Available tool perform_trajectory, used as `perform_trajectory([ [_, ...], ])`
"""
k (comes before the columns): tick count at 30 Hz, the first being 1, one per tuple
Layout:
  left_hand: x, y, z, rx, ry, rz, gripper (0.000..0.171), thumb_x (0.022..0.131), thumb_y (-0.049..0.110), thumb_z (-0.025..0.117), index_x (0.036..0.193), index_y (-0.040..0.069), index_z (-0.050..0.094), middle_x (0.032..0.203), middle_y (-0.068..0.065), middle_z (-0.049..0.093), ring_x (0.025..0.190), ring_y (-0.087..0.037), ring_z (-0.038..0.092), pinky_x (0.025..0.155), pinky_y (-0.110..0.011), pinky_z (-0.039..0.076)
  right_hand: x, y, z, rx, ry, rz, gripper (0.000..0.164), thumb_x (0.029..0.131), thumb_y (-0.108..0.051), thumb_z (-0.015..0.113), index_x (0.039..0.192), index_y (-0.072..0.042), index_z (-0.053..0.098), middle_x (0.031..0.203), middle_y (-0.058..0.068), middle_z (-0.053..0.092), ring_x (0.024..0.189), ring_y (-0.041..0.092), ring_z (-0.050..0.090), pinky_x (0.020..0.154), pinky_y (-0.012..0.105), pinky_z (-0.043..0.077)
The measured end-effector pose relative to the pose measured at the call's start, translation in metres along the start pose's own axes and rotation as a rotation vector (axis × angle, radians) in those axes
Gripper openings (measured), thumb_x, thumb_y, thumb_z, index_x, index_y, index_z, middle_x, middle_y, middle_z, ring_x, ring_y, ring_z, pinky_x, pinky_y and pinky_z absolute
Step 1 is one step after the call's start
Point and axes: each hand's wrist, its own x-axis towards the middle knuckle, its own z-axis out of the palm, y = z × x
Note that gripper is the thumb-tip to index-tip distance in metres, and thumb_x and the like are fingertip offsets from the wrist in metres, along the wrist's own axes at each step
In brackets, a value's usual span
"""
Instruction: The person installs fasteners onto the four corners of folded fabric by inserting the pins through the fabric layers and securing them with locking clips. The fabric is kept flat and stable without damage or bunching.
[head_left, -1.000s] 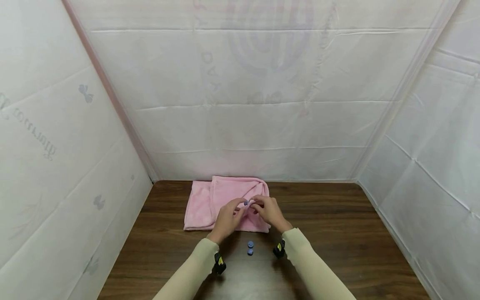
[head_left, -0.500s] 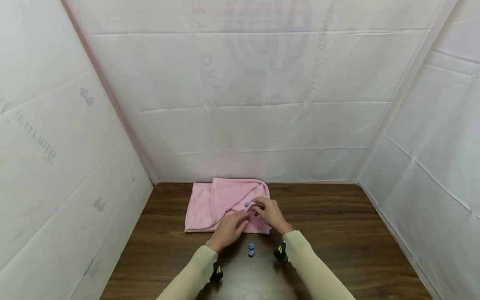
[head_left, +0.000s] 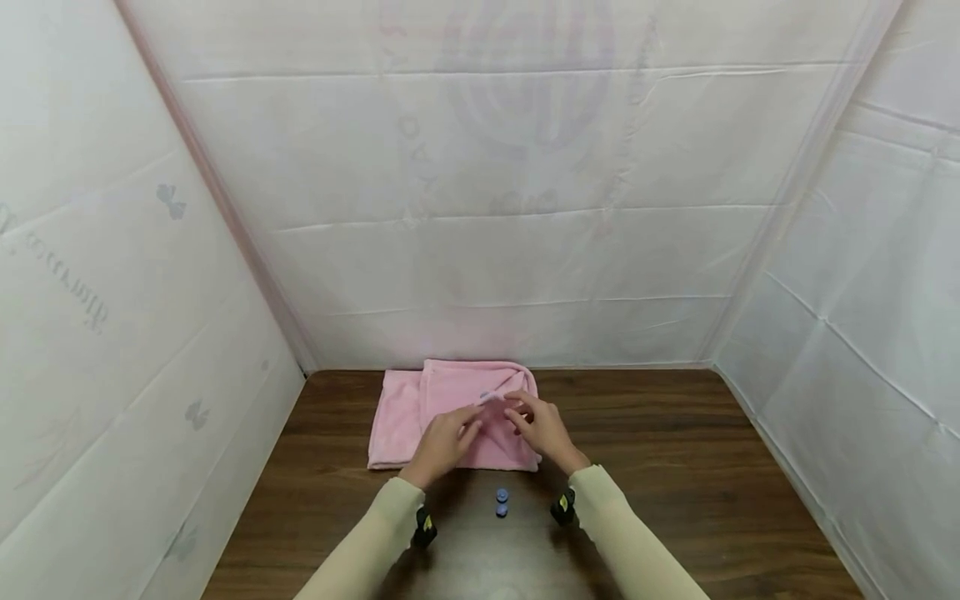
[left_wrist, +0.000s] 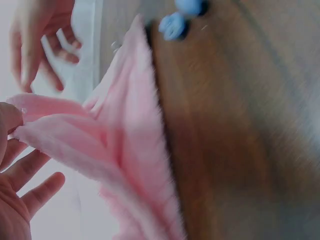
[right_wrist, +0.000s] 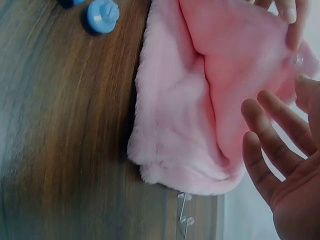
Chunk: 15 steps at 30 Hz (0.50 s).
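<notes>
A raised fold of the pink plush cloth (head_left: 397, 425) is pinched between the thumb and fingers of the left hand (head_left: 442, 437). Just to the right, the right hand (head_left: 546, 429) is held beside the fold with thumb and fingers apart, nothing gripped between them. At the raised fold a small blue piece (head_left: 485, 394) can be seen, and a tiny clear bit (right_wrist: 299, 59) is shown on the lifted cloth. The cloth is laid folded at the far edge of the wooden table (head_left: 660, 467), left of its middle. On the near side, between the forearms, two round blue pieces are set close together, the far one (head_left: 502, 495) and the near one (head_left: 502, 511). The table is bordered by white fabric walls (head_left: 480, 258).
</notes>
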Motion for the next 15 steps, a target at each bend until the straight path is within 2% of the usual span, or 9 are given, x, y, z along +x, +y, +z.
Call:
perform_trajectory([
  [2, 0.005, -0.005, -0.007, 0.017, 0.019, -0.008, 0.026, 0.094, 0.002, 0.073, 0.119, 0.001, 0.075, 0.107, -0.011, 0.077, 0.074, -0.012, 0.063, 0.067, -0.034, 0.057, -0.001, 0.002, -0.002, -0.005, 0.005, 0.022, 0.027, 0.099, -0.010, 0.068, 0.127, -0.010, 0.069, 0.097, 0.009, 0.078, 0.068, 0.020, 0.074, 0.059, 0.023, 0.057],
  [4, 0.010, -0.011, -0.014, 0.024, 0.042, -0.019, 0.027, 0.094, 0.002, 0.073, 0.121, 0.001, 0.075, 0.104, -0.010, 0.077, 0.069, -0.011, 0.058, 0.063, -0.031, 0.053, -0.003, 0.003, -0.004, -0.006, 0.005, 0.037, 0.027, 0.100, -0.010, 0.068, 0.127, -0.009, 0.069, 0.095, 0.006, 0.078, 0.068, 0.019, 0.073, 0.059, 0.024, 0.057],
  [10, 0.024, -0.028, -0.029, -0.025, 0.077, -0.129, 0.032, 0.095, 0.000, 0.068, 0.127, 0.001, 0.072, 0.107, -0.012, 0.076, 0.069, -0.010, 0.065, 0.062, -0.028, 0.056, -0.010, 0.007, -0.008, -0.017, -0.017, 0.068, 0.021, 0.102, -0.011, 0.066, 0.122, -0.013, 0.071, 0.093, 0.003, 0.078, 0.069, 0.018, 0.072, 0.059, 0.025, 0.057],
  [15, 0.033, -0.042, -0.036, -0.010, 0.089, -0.175, 0.035, 0.095, -0.001, 0.067, 0.129, 0.001, 0.071, 0.089, -0.013, 0.074, 0.055, -0.007, 0.053, 0.050, -0.023, 0.046, -0.014, 0.010, -0.010, -0.018, -0.030, 0.059, 0.020, 0.102, -0.009, 0.065, 0.120, -0.006, 0.071, 0.092, 0.005, 0.078, 0.070, 0.019, 0.073, 0.058, 0.025, 0.057],
])
